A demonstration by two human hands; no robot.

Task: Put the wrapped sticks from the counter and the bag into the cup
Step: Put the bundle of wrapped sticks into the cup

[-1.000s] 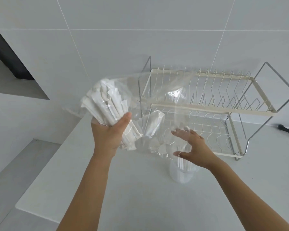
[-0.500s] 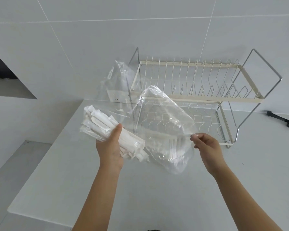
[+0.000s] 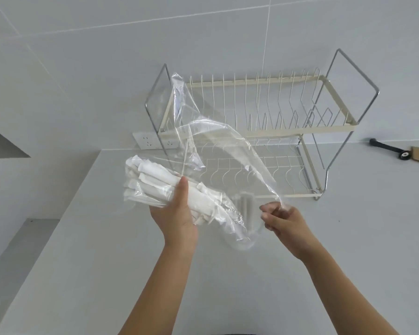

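My left hand (image 3: 177,213) grips a bundle of white paper-wrapped sticks (image 3: 155,182) through the clear plastic bag (image 3: 218,146), holding it above the counter. The bundle lies slanted, its far ends pointing up and left. My right hand (image 3: 282,220) pinches an edge of the bag's loose film, which billows up toward the rack. The clear cup (image 3: 246,221) stands on the counter between my hands, seen through the film, with a few wrapped sticks upright in it.
A cream and chrome two-tier dish rack (image 3: 264,131) stands behind the bag against the tiled wall. A wall socket (image 3: 146,140) sits left of it. A black-handled tool (image 3: 388,149) and a cardboard piece lie far right. The white counter (image 3: 107,262) drops off at its left edge.
The loose film has swung upward and spread wider in front of the rack. My right hand stays pinched on the bag's edge and my left keeps the bundle.
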